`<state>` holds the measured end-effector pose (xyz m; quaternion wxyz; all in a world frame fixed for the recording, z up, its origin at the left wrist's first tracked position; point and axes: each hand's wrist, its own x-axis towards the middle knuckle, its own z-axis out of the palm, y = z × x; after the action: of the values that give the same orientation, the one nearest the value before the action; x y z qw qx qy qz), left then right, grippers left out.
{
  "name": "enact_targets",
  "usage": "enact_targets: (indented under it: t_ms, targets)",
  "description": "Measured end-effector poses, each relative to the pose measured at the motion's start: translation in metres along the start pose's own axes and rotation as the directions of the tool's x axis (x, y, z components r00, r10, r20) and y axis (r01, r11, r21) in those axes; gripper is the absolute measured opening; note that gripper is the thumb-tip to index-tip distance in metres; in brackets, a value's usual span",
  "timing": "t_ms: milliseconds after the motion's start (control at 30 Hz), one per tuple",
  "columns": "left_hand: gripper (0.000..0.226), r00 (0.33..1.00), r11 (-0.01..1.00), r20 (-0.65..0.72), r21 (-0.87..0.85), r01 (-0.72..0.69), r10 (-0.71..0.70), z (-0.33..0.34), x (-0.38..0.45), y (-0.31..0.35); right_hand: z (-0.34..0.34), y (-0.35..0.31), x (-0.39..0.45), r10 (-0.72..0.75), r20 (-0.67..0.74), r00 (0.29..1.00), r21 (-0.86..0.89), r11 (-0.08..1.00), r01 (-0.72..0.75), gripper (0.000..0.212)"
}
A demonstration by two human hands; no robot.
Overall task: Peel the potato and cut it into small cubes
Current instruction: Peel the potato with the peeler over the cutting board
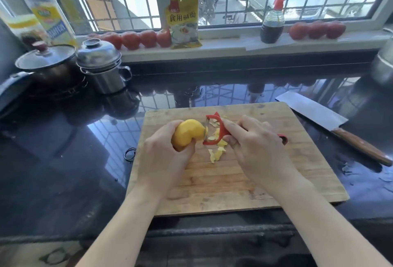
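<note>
- The left hand (163, 151) grips the yellow potato (188, 133), fingers curled round its lower end, above the left part of the wooden cutting board (223, 181).
- The right hand (253, 145) pinches the red peeler (214, 130), whose blade touches the potato's right side.
- Peelings (217, 151) lie on the board between the hands.
- A cleaver (331, 126) lies on the dark table (63, 160) just past the board's right edge, handle toward the near right.
- A black loop (130, 154) sits just beside the board's left edge.
- A lidded steel pot (102, 68) and a dark pan (46, 64) stand at the far left, well apart.
- On the windowsill (234, 43): tomatoes (136, 39), a yellow packet (184, 22), a sauce bottle (273, 17).
- The board's near half is bare wood.
</note>
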<state>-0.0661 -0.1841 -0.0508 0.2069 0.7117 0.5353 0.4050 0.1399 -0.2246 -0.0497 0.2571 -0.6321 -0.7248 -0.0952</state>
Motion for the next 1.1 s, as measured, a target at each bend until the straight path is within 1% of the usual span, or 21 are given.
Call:
enact_targets:
  t_ms: [67,133,167,233,300,367,400,433,467,533,633,767,867,1000,1100]
  targets:
    - [0.035,0.999,0.995,0.011,-0.099,0.033,-0.032,-0.003,0.001,0.006,0.002,0.008,-0.003,0.041,0.062,0.997,-0.035,0.999,-0.039,0.037]
    - [0.032,0.997,0.974,0.05,-0.216,0.075,-0.066,-0.004,0.004,0.012,0.005,0.014,-0.005,0.09,0.106,0.99,-0.028,0.996,-0.088,0.038]
    - [0.031,0.992,0.951,0.08,-0.287,0.116,-0.097,-0.004,0.006,0.015,0.005,0.017,-0.004,0.115,0.118,0.986,-0.028,0.993,-0.112,0.038]
    - [0.028,0.971,0.87,0.168,-0.439,0.226,-0.168,-0.004,0.01,0.02,0.001,0.021,-0.001,0.175,0.166,0.97,-0.08,0.983,-0.164,0.036]
    - [0.027,0.944,0.803,0.255,-0.507,0.314,-0.209,-0.003,0.012,0.021,-0.007,0.025,0.002,0.258,0.243,0.935,-0.151,0.962,-0.226,0.031]
    - [0.03,0.92,0.779,0.314,-0.507,0.37,-0.233,-0.003,0.011,0.019,-0.016,0.028,0.005,0.289,0.251,0.924,-0.094,0.957,-0.274,0.029]
    - [0.031,0.912,0.774,0.332,-0.501,0.388,-0.242,-0.003,0.011,0.016,-0.021,0.028,0.007,0.269,0.224,0.937,-0.032,0.963,-0.269,0.028]
    - [0.031,0.907,0.783,0.341,-0.481,0.393,-0.245,-0.003,0.011,0.013,-0.026,0.026,0.008,0.222,0.189,0.957,0.015,0.973,-0.229,0.027]
    - [0.031,0.907,0.807,0.344,-0.448,0.386,-0.243,-0.004,0.01,0.01,-0.031,0.024,0.009,0.159,0.155,0.975,0.025,0.986,-0.164,0.026]
    - [0.029,0.92,0.872,0.322,-0.356,0.336,-0.223,-0.006,0.009,0.01,-0.04,0.016,0.009,0.042,0.103,0.994,0.012,0.999,-0.044,0.026]
    - [0.03,0.954,0.955,0.247,-0.197,0.223,-0.172,-0.008,0.008,0.017,-0.048,0.001,0.015,-0.096,0.036,0.995,-0.062,0.993,0.098,0.024]
    - [0.039,0.982,0.995,0.176,-0.053,0.086,-0.075,-0.009,0.007,0.027,-0.044,-0.017,0.026,-0.18,0.073,0.981,-0.075,0.98,0.186,0.025]
    - [0.042,0.989,0.999,0.146,-0.024,0.042,-0.038,-0.009,0.008,0.025,-0.042,-0.024,0.028,-0.184,0.122,0.975,-0.099,0.975,0.197,0.024]
    - [0.039,0.991,0.996,0.128,-0.065,0.057,-0.048,-0.011,0.008,0.022,-0.042,-0.025,0.028,-0.174,0.073,0.982,-0.084,0.98,0.18,0.021]
    - [0.036,0.987,0.988,0.148,-0.131,0.077,-0.057,-0.012,0.003,0.024,-0.04,-0.022,0.024,-0.168,0.036,0.985,-0.072,0.983,0.171,0.021]
